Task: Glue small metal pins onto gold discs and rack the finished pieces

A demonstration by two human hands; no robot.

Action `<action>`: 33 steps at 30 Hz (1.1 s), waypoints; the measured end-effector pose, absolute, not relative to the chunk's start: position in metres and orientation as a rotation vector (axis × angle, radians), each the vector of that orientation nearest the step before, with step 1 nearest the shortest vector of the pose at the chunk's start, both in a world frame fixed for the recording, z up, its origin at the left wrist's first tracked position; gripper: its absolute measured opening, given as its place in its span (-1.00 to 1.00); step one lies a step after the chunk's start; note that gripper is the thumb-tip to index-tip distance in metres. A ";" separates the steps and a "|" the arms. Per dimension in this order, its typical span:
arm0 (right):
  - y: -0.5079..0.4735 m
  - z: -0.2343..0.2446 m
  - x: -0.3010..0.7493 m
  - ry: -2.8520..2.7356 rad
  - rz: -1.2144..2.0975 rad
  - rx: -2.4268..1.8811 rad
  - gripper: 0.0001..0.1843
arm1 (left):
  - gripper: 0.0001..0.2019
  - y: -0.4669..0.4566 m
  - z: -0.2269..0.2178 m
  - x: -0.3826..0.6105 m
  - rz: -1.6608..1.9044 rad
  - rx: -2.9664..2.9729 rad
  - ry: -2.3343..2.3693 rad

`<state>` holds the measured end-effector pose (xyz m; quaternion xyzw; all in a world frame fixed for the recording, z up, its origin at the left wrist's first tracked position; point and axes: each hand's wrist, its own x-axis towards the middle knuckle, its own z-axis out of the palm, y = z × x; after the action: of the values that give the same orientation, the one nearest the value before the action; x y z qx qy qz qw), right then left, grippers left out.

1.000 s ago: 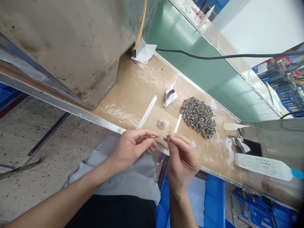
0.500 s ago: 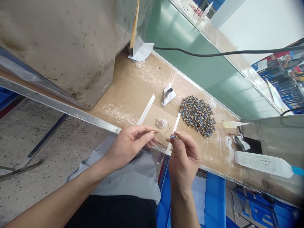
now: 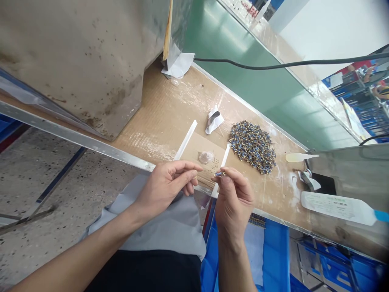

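Note:
My right hand (image 3: pixel 235 198) pinches a small blue-and-gold metal piece (image 3: pixel 219 174) between thumb and fingertips; its exact kind is too small to tell. Across a short gap, my left hand (image 3: pixel 170 182) is closed in a pinch, thumb against index finger, and whatever it holds is hidden or too tiny to name. Beyond both hands, a small clear plastic dish (image 3: pixel 206 157) sits on the cardboard-covered bench, with tiny gold bits (image 3: pixel 215 163) scattered beside it. A large pile of similar blue-and-gold pieces (image 3: pixel 252 146) lies to the right.
A folded white paper (image 3: pixel 214 120) with a dark strip lies behind the dish. On the right are a small dropper bottle (image 3: pixel 299 157) and a large white bottle (image 3: pixel 337 207). A metal housing (image 3: pixel 73 61) stands left; a blue bin (image 3: pixel 275 251) sits below the bench edge.
The gold-coloured bit that showed at my left fingertips is no longer plainly visible. My right hand has turned the blue-and-gold piece slightly. Both hands stay nearly in place.

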<state>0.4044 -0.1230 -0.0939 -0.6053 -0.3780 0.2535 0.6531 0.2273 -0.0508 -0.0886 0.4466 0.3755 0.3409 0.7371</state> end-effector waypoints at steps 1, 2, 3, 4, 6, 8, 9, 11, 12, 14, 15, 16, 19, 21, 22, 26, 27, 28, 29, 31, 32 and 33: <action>-0.123 -0.094 0.405 -0.851 0.580 -1.366 -0.91 | -0.81 -0.051 -0.088 0.227 0.745 0.991 0.829; -0.123 -0.095 0.405 -0.842 0.586 -1.359 -0.90 | -0.81 -0.050 -0.087 0.227 0.743 0.998 0.834; -0.123 -0.095 0.405 -0.830 0.591 -1.353 -0.90 | -0.81 -0.050 -0.087 0.226 0.739 1.002 0.837; -0.123 -0.095 0.406 -0.821 0.594 -1.354 -0.90 | -0.81 -0.049 -0.087 0.225 0.736 1.003 0.841; -0.123 -0.096 0.406 -0.816 0.581 -1.373 -0.90 | -0.81 -0.048 -0.088 0.224 0.731 0.994 0.845; -0.124 -0.096 0.406 -0.825 0.565 -1.393 -0.90 | -0.80 -0.047 -0.090 0.223 0.714 0.976 0.836; -0.124 -0.096 0.406 -0.836 0.560 -1.399 -0.91 | -0.77 -0.047 -0.091 0.222 0.703 0.970 0.832; -0.124 -0.095 0.405 -0.875 0.541 -1.414 -0.92 | -0.72 -0.049 -0.093 0.223 0.688 0.963 0.827; -0.125 -0.095 0.404 -0.906 0.517 -1.427 -0.93 | -0.70 -0.051 -0.094 0.224 0.689 0.959 0.827; -0.124 -0.093 0.402 -0.994 0.442 -1.467 -0.93 | -0.69 -0.054 -0.096 0.227 0.703 0.957 0.828; -0.124 -0.091 0.401 -1.041 0.403 -1.488 -0.93 | -0.69 -0.056 -0.097 0.228 0.709 0.959 0.824; -0.124 -0.090 0.400 -1.087 0.370 -1.506 -0.92 | -0.70 -0.058 -0.098 0.229 0.711 0.963 0.817; -0.124 -0.088 0.397 -1.207 0.326 -1.540 -0.88 | -0.69 -0.062 -0.100 0.231 0.716 0.969 0.784; -0.125 -0.089 0.396 -1.267 0.323 -1.547 -0.85 | -0.68 -0.062 -0.101 0.230 0.726 0.966 0.763; -0.125 -0.089 0.396 -1.292 0.321 -1.548 -0.84 | -0.68 -0.063 -0.101 0.230 0.728 0.968 0.760; -0.125 -0.090 0.396 -1.351 0.310 -1.538 -0.83 | -0.68 -0.062 -0.101 0.229 0.731 0.979 0.752; -0.125 -0.089 0.396 -1.357 0.307 -1.537 -0.83 | -0.68 -0.062 -0.102 0.229 0.734 0.977 0.748; -0.125 -0.089 0.396 -1.362 0.304 -1.536 -0.83 | -0.68 -0.062 -0.102 0.229 0.735 0.975 0.748; -0.124 -0.089 0.396 -1.365 0.301 -1.535 -0.83 | -0.67 -0.062 -0.103 0.230 0.735 0.973 0.750; -0.124 -0.089 0.395 -1.371 0.296 -1.532 -0.81 | -0.67 -0.063 -0.103 0.231 0.736 0.966 0.759; -0.124 -0.088 0.395 -1.375 0.294 -1.530 -0.80 | -0.67 -0.063 -0.103 0.231 0.739 0.962 0.761; -0.124 -0.088 0.395 -1.380 0.293 -1.529 -0.80 | -0.68 -0.063 -0.103 0.231 0.744 0.960 0.764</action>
<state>0.3951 -0.1241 -0.0884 -0.6338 -0.5723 0.1216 0.5059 0.2313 -0.0632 -0.1032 0.4398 0.3500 0.3409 0.7535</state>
